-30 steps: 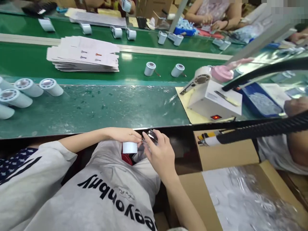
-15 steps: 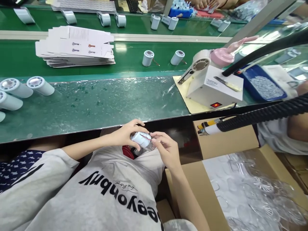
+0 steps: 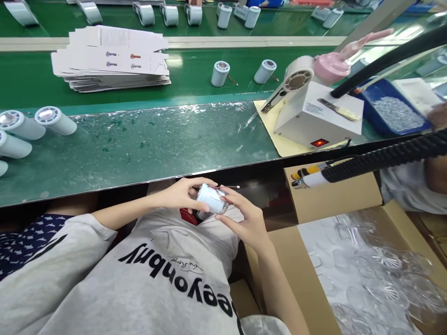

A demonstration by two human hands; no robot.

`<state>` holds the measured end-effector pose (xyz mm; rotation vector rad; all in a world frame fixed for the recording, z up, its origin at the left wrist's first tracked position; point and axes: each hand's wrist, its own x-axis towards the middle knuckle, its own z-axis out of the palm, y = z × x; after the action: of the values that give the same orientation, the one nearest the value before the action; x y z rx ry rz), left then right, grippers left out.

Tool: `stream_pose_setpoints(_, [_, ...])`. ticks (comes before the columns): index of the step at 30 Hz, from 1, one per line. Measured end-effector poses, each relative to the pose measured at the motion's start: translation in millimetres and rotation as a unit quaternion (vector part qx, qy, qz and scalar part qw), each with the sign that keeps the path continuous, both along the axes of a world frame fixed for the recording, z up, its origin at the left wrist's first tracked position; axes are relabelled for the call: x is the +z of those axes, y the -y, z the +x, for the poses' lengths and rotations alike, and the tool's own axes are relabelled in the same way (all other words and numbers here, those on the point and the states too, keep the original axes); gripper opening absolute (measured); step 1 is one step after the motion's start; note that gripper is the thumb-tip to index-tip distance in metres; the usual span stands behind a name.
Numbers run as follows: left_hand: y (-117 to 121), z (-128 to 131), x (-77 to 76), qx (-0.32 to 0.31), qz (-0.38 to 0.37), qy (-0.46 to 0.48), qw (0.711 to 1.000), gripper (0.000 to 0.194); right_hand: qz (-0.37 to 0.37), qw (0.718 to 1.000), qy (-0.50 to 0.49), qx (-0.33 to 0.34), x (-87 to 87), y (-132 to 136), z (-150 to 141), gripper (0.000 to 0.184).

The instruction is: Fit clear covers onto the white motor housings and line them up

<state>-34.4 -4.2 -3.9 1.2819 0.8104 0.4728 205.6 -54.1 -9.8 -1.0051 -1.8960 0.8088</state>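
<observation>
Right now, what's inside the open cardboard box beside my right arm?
Clear plastic parts lie loosely over a white sheet in the cardboard box. The parts cover some of the sheet, and whatever is under the sheet can't be seen.

The pale blue, smooth-walled cylinder is held just past the near edge of the green desk, above the person's lap. It lies tilted, its side facing up, one end toward the left hand and the other toward the right hand, with fingers of both around it. Thin red and dark wires run over its right part; one stretch sticks out to the right, tipped by a small white connector. At the right end sits a clear, shiny plastic piece, partly hidden by the fingers.
</observation>
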Motion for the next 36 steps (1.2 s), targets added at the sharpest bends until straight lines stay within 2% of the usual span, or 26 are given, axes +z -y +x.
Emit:
stream_pose_setpoints(7, [-5, -6, 0.2, -0.046, 0.173, 0.045, 0.983, 0.075, -0.013, 1.000, 0.001, -0.014, 1.7, 7, 5, 0.040])
stream_pose_setpoints(11, [-8, -7, 4.8, -0.076, 0.239, 0.056, 0.967, 0.070, -0.086, 0.996, -0.032, -0.018, 6.3, 9, 6, 0.044])
stream_pose_setpoints(15, [-9, -7, 6.8, -0.089, 0.250, 0.055, 0.963, 0.070, -0.181, 0.980, -0.086, -0.018, 12.1, 8, 3, 0.045])
stream_pose_setpoints(21, [-8, -8, 9.3, -0.096, 0.243, 0.035, 0.965, 0.071, -0.279, 0.949, -0.147, -0.033, 15.3, 7, 0, 0.043])
stream_pose_setpoints(27, [-6, -5, 13.2, -0.093, 0.226, 0.020, 0.970, 0.073, -0.333, 0.921, -0.195, -0.057, 6.8, 6, 1, 0.046])
stream_pose_setpoints(36, [-4, -7, 13.5, -0.097, 0.239, 0.032, 0.966, 0.069, -0.402, 0.883, -0.236, -0.052, -3.5, 3, -2, 0.045])
